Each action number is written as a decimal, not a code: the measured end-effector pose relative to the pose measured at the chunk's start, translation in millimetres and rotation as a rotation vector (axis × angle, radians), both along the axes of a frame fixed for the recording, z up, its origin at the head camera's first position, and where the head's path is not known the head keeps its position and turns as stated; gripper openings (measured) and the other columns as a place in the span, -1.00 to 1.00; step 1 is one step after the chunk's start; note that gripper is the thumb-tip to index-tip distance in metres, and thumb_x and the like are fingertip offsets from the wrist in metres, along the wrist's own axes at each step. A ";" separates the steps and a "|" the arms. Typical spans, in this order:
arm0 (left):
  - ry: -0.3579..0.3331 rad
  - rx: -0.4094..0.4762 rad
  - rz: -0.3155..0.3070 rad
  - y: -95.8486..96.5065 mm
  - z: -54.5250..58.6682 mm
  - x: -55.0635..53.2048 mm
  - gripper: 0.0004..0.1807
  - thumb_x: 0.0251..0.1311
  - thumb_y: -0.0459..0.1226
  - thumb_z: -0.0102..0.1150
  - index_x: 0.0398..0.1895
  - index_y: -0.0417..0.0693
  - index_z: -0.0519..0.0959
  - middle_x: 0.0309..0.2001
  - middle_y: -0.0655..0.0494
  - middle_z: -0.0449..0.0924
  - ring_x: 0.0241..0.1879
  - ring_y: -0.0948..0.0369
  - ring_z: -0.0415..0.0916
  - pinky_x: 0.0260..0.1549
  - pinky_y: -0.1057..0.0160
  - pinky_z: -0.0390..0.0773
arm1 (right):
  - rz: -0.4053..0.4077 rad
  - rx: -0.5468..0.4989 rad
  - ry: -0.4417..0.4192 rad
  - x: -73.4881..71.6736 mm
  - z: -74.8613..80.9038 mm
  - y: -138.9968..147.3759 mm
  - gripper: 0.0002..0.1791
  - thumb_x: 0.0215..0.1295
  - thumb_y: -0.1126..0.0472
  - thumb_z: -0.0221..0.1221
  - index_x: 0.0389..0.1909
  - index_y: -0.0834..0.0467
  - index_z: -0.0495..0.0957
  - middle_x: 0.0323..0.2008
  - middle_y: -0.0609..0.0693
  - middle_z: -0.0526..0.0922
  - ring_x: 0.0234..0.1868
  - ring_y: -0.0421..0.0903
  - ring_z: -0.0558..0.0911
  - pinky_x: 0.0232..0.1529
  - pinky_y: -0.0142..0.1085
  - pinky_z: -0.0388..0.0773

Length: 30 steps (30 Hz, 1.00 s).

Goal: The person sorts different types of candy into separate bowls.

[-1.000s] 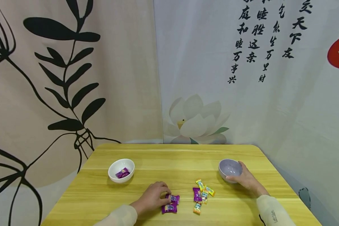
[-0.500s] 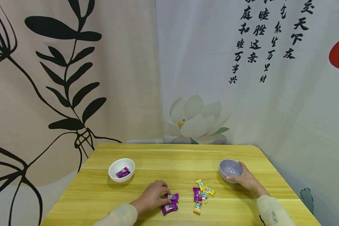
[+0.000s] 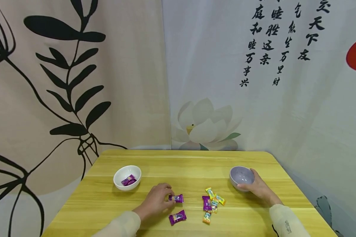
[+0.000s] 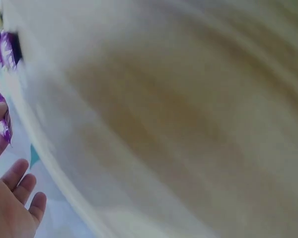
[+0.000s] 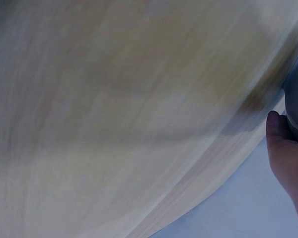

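My left hand (image 3: 158, 199) pinches a purple-wrapped candy (image 3: 176, 198) between thumb and finger, its other fingers loosely spread in the left wrist view. That same candy (image 4: 4, 119) shows there at the left edge. A second purple candy (image 3: 177, 217) lies on the table just below the hand. On the right, my right hand (image 3: 259, 188) grips the side of a greyish-purple bowl (image 3: 242, 176), thumb at the near rim and fingers behind it. The bowl's inside shows nothing in it. In the right wrist view only part of this hand (image 5: 288, 163) and the bowl's side appear.
A white bowl (image 3: 118, 181) with purple candy inside stands at the table's left. Between the hands lies a small cluster of yellow candies (image 3: 215, 205) with one purple candy (image 3: 206, 203). Behind the wooden table (image 3: 190, 164) hangs a printed curtain (image 3: 136, 82).
My left hand has lifted one purple candy away from its neighbour, moving slightly up and left in the head view. The lower candy stays on the table. My right hand keeps its grip.
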<state>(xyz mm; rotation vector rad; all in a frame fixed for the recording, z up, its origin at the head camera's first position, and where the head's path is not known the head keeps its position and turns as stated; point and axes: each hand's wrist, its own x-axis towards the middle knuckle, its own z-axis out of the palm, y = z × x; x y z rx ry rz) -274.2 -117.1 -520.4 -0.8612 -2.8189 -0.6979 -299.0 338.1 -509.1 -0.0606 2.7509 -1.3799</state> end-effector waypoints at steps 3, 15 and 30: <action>0.037 0.016 0.018 -6.3 6.4 -3.9 -0.74 0.16 -0.01 0.36 -0.21 0.07 0.70 0.04 -0.02 0.57 0.09 -0.02 0.48 0.15 -0.15 0.38 | -0.001 0.004 -0.001 0.1 1.4 -0.5 0.31 0.13 -0.05 0.42 0.50 0.40 -0.35 0.41 0.54 -0.04 0.36 0.42 0.16 0.34 0.24 0.14; 0.141 0.123 0.250 -49.8 34.0 -13.0 -0.81 0.11 -0.13 0.42 -0.28 0.00 0.71 0.03 -0.08 0.59 0.12 -0.12 0.46 0.13 -0.22 0.38 | -0.003 0.008 -0.018 -2.9 -2.5 -0.5 0.32 0.13 -0.07 0.42 0.51 0.39 -0.36 0.42 0.54 -0.06 0.35 0.42 0.18 0.32 0.24 0.19; 0.109 0.175 0.521 -134.5 53.2 -28.8 -0.67 0.22 -0.14 0.31 -0.10 -0.22 0.68 0.08 -0.30 0.52 0.13 -0.25 0.41 0.06 -0.32 0.32 | -0.009 0.007 -0.018 -1.0 -0.2 -0.1 0.32 0.13 -0.08 0.41 0.50 0.39 -0.36 0.41 0.55 -0.06 0.34 0.43 0.18 0.32 0.25 0.18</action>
